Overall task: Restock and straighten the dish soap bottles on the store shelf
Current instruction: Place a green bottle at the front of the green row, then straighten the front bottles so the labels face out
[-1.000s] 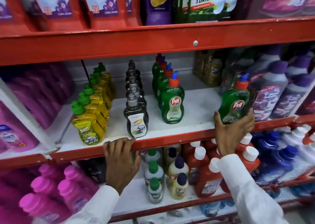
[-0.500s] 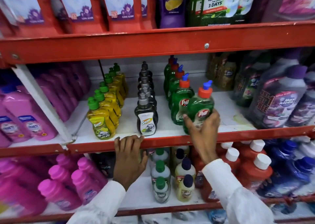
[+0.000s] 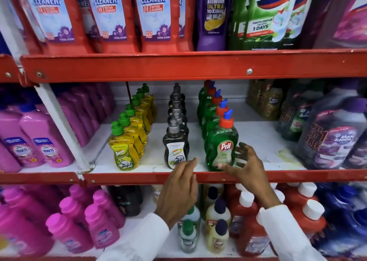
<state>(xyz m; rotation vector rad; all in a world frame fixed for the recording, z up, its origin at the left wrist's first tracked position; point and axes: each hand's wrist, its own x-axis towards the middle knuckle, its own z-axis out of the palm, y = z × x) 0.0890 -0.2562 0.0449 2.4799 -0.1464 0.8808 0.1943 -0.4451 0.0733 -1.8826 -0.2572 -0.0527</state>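
Note:
On the middle shelf [image 3: 258, 135] stand three rows of dish soap: yellow Super bottles [image 3: 124, 151], dark Super bottles [image 3: 175, 149] and green Pril bottles [image 3: 210, 109]. The front green Pril bottle [image 3: 221, 141] stands upright at the head of its row, near the shelf's front edge. My right hand [image 3: 245, 165] is beside it on the right, fingers spread, the thumb tip touching its lower label. In front of the red shelf lip [image 3: 129, 178], my left hand [image 3: 179, 189] holds nothing, its fingertips lifted just under the front dark bottle.
Bare white shelf lies right of the Pril row, with a yellowish stain [image 3: 286, 155]. Large purple-capped bottles [image 3: 333, 133] crowd the right end and pink bottles [image 3: 43, 139] the left. Red bathroom cleaner packs [image 3: 153, 16] fill the shelf above; small bottles [image 3: 217, 227] stand below.
My right hand carried the green Pril bottle leftward from the shelf's right side, set it at the front of the Pril row and opened. My left hand lifted off the shelf lip.

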